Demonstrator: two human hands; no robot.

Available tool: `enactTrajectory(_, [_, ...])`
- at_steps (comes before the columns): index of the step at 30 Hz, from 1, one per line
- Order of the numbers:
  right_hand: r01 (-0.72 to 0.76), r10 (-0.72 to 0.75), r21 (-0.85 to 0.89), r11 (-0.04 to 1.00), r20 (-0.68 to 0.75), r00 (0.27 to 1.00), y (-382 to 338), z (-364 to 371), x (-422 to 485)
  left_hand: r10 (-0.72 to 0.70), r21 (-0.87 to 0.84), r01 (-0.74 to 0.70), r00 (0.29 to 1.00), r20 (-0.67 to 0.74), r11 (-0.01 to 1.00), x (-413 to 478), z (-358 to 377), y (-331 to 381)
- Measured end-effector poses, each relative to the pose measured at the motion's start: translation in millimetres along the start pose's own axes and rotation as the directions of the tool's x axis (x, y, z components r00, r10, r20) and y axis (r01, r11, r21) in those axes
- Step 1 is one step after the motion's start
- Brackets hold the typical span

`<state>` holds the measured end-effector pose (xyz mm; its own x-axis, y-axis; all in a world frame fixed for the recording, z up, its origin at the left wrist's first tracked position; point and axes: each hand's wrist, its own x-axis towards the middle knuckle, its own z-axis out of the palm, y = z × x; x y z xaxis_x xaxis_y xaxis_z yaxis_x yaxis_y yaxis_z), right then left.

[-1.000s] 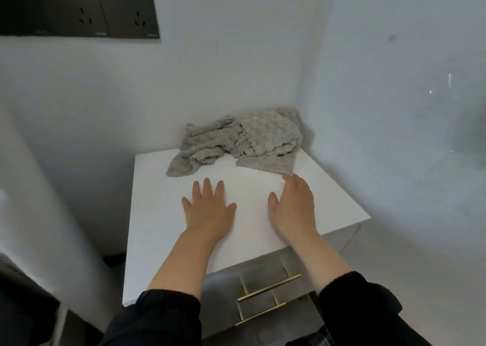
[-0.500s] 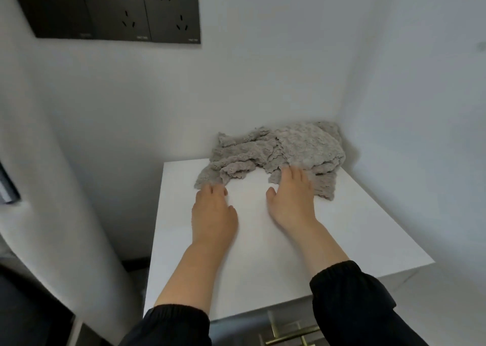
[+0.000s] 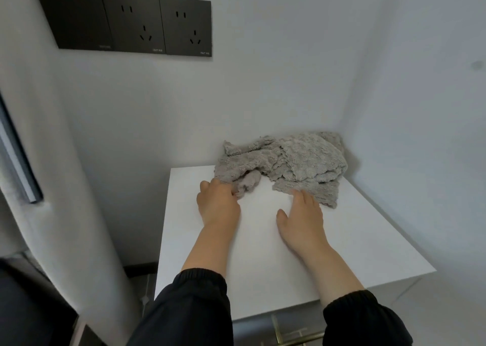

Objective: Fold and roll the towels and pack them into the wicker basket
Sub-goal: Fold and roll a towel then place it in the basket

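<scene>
Head view: one grey, knobbly towel [image 3: 294, 162] lies crumpled on the white worktop [image 3: 342, 240], bunched into the far corner at 1 o'clock where two walls meet. Only this towel can be made out. The wicker basket is not in view.

Hand state:
- Left hand [image 3: 218, 206]: sits at 11 o'clock from the worktop centre. Its fingers [image 3: 232, 193] are curled onto the towel's near-left lobe and appear to pinch it.
- Right hand [image 3: 302, 218]: sits at 1 o'clock from the centre, palm down. Its fingers [image 3: 302, 197] are straight and released, the tips touching the towel's near edge. Whether they pass under the fabric cannot be told.

Step in hand: judged as the opening of the fold stage. The towel is being taken hold of, so nothing is folded, rolled or packed yet.

Next move calls for:
1. A firm pinch by both hands on two separate edges or corners, not on one bunched layer.
2. A pull toward 6 o'clock, onto the bare part of the worktop.
3. Spreading the fabric flat before any fold.

Caution: the loose, layered cloth is likely to drag as a lump if only one layer is held.
</scene>
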<state>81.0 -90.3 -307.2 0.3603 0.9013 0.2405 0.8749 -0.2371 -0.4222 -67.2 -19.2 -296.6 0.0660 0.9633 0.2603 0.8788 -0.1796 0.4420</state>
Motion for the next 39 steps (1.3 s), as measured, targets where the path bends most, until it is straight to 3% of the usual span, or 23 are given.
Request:
enactTrajectory(3, [0.04, -0.035, 0.174, 0.984, -0.032, 0.999, 3, -9, -1, 0.079, -0.26, -0.082, 0.997, -0.022, 0.962, -15, -10, 5])
enactTrajectory(6, [0.078, -0.105, 0.37, 0.926, 0.053, 0.993, 6, -22, -9, 0.097, -0.491, -0.074, 0.995, 0.023, 0.868, -31, -40, 18])
enactTrajectory(10, [0.119, -0.221, 0.51, 0.852, 0.145, 0.964, -2, -26, -25, 0.183, -0.583, -0.146, 0.983, 0.005, 0.799, -48, -73, 26])
enactTrajectory(13, [0.234, -0.26, 0.5, 0.834, -0.018, 0.966, -9, -34, -37, 0.202, -0.621, -0.154, 0.979, 0.007, 0.769, -65, -79, 31])
enactTrajectory(15, [0.224, -0.211, 0.511, 0.83, -0.085, 0.974, -9, -45, -43, 0.168, -0.631, -0.129, 0.986, 0.001, 0.765, -71, -76, 30])
enactTrajectory(18, [0.106, -0.104, 0.527, 0.843, -0.034, 0.994, 0, -58, -45, 0.12, -0.661, -0.087, 0.993, 0.004, 0.745, -70, -74, 25])
enactTrajectory(21, [0.017, -0.006, 0.562, 0.827, -0.021, 1.0, 11, -69, -44, 0.176, -0.69, -0.021, 0.972, 0.155, 0.724, -69, -79, 15])
enactTrajectory(25, [-0.053, -0.011, 0.681, 0.73, 0.09, 0.996, 16, -92, -48, 0.356, -0.626, 0.051, 0.785, 0.507, 0.779, -68, -80, -3])
enactTrajectory(26, [-0.095, -0.03, 0.746, 0.659, 0.153, 0.988, 16, -97, -48, 0.386, -0.678, 0.085, 0.768, 0.512, 0.73, -66, -77, -6])
enactTrajectory(27, [-0.157, -0.061, 0.814, 0.559, 0.229, 0.972, 17, -103, -49, 0.399, -0.767, 0.175, 0.771, 0.497, 0.617, -67, -77, -6])
enactTrajectory(29, [-0.252, -0.086, 0.876, 0.412, 0.312, 0.946, 18, -115, -50, 0.383, -0.868, 0.422, 0.78, 0.495, 0.263, -66, -82, -3])
enactTrajectory(31, [-0.261, 0.001, 0.911, 0.32, 0.275, 0.961, 22, -122, -46, 0.381, -0.848, 0.529, 0.79, 0.481, -0.026, -66, -90, 4])
enactTrajectory(32, [-0.238, 0.08, 0.928, 0.285, 0.224, 0.971, 24, -121, -44, 0.337, -0.832, 0.548, 0.802, 0.493, -0.086, -65, -91, 8])
enactTrajectory(33, [-0.19, 0.168, 0.925, 0.33, 0.14, 0.976, 25, -118, -41, 0.239, -0.814, 0.569, 0.812, 0.533, -0.116, -63, -88, 10])
enactTrajectory(34, [-0.145, 0.257, 0.874, 0.464, 0.024, 0.966, 28, -112, -38, 0.117, -0.818, 0.569, 0.821, 0.559, -0.086, -62, -84, 12])
enactTrajectory(36, [-0.144, 0.34, 0.64, 0.755, -0.194, 0.92, 37, -96, -34, -0.131, -0.819, 0.554, 0.832, 0.539, 0.149, -58, -68, 9])
enactTrajectory(38, [-0.212, 0.375, 0.571, 0.793, -0.182, 0.909, 45, -87, -30, -0.225, -0.738, 0.529, 0.848, 0.48, 0.419, -58, -58, 8])
enactTrajectory(39, [-0.243, 0.373, 0.558, 0.793, -0.129, 0.919, 48, -84, -29, -0.23, -0.709, 0.505, 0.861, 0.453, 0.492, -57, -55, 8])
